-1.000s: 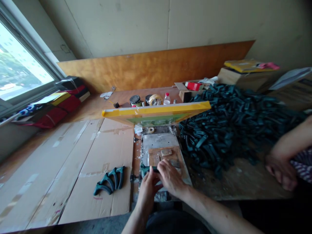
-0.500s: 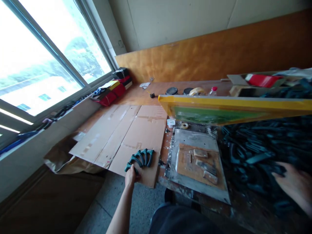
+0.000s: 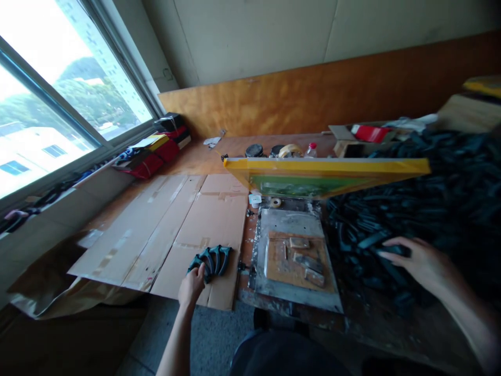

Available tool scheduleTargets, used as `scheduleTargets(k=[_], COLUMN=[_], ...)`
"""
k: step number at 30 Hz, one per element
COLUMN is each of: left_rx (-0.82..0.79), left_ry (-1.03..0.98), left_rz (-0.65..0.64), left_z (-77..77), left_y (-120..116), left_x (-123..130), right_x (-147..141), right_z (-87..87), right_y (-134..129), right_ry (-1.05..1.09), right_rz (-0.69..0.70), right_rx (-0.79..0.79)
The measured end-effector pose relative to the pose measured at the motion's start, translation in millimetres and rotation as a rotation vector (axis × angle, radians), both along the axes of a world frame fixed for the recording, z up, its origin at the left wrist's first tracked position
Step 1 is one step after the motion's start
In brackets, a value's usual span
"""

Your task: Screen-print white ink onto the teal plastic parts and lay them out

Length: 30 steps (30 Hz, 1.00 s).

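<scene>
My left hand [image 3: 191,285] is closed on the near end of a row of dark teal, curved, handle-like parts [image 3: 215,259]. Several of them lie side by side in a fan on the cardboard sheet [image 3: 219,214]. At the right, the thumb and fingers of my right hand [image 3: 425,263] curl around a dark handle-like part [image 3: 401,250], just over a big heap of similar dark parts [image 3: 364,224]. The exact shape of the part in my right hand is blurred.
Between my hands is a grey metal plate [image 3: 289,219] bearing a brown board [image 3: 279,271] with small blocks. Behind it a yellow-edged screen frame [image 3: 332,166] stands tilted. Tape rolls, black-lidded tins [image 3: 254,150] and a red-capped bottle [image 3: 311,151] stand farther back.
The view has turned to the right. My right hand has moved left over the heap with the dark part between its fingers. My left hand stays at the row.
</scene>
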State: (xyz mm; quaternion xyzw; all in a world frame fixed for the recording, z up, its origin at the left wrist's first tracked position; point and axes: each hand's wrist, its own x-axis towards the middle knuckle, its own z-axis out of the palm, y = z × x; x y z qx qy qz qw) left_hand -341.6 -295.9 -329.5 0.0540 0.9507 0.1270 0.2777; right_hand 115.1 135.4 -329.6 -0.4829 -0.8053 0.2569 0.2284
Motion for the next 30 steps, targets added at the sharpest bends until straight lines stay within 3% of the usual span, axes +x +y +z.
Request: scheduleTargets(k=[4,6,8,10,14,17,20,22,24,27,30], left_rx=[0.306,0.521,0.704,0.844,1.079,1.250,1.338,1.366,1.398,1.423,1.377], left_ry=[0.112,0.090,0.052,0.036,0.048,0.014,-0.004,0.023,0.065,0.007,-0.094], left_rz=[-0.126,-0.152,-0.162,-0.177,-0.195,-0.179,-0.106,-0.041,-0.012,-0.063,-0.089], left_z=[22.2,35.2,49.4,66.0,110.1,145.4,166.7,170.9,170.4,169.6,171.2], left_y=[68.3,108.1,144.2,174.0,215.3,234.4,245.0,248.8,251.8,255.1,246.5], left_x=[21.3,31.4,38.3,42.0,45.6,48.5,50.5,50.6,50.1,49.3,50.0], right_x=[-65.4,-100.2,-126.9,-141.9,-143.2,-136.7,-137.4,-143.5,-152.9,-166.4,-166.6], right_z=[14.1,9.7,-1.1,-14.3,-31.7,-29.3,-17.9,-11.0,-8.8,-16.2,-27.4], right_y=[-57.8,-85.6,-107.1,-120.6,-129.9,-129.5,-126.6,-126.3,-129.7,-139.4,-139.4], right_ry=[0.165,0.254,0.233,0.116,-0.134,-0.263,-0.343,-0.333,-0.266,-0.169,-0.171], right_rz=[0.064,0.113,0.161,0.153,0.141,0.228,0.267,0.295,0.427,0.740,0.815], right_rx=[-0.427,-0.519,-0.407,-0.189,0.177,0.298,0.332,0.346,0.365,0.374,0.364])
